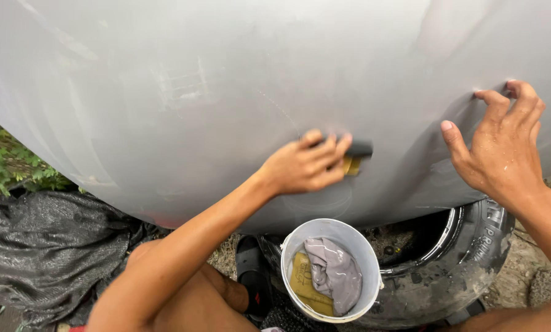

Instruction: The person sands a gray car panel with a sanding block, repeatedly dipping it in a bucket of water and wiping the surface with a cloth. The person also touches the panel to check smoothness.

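Below you sits one bucket (332,270) holding one cloth (334,273), beside one tyre (447,270). Your left hand (303,166) grips clamped on one sanding block (352,157) against the grey panel (195,92); your right hand (503,144) rests fingers spread at the panel's lower edge.

Two bare forearms are seen from above, with no sleeves, gloves, watch, rings or bracelets worn on either. The left hand (305,165) is shown from its back, with short, plain fingernails and slender knuckles. The right hand (502,146) is dotted with small water droplets across its back and wrist, and its nails are likewise short and unpainted. The left forearm is long and lean, and it widens toward the elbow near the lower edge of the view. Bare knees and part of a bare thigh are visible below the arms. A narrow strip of red cloth (77,328), perhaps the hem of shorts, is glimpsed at the bottom edge.
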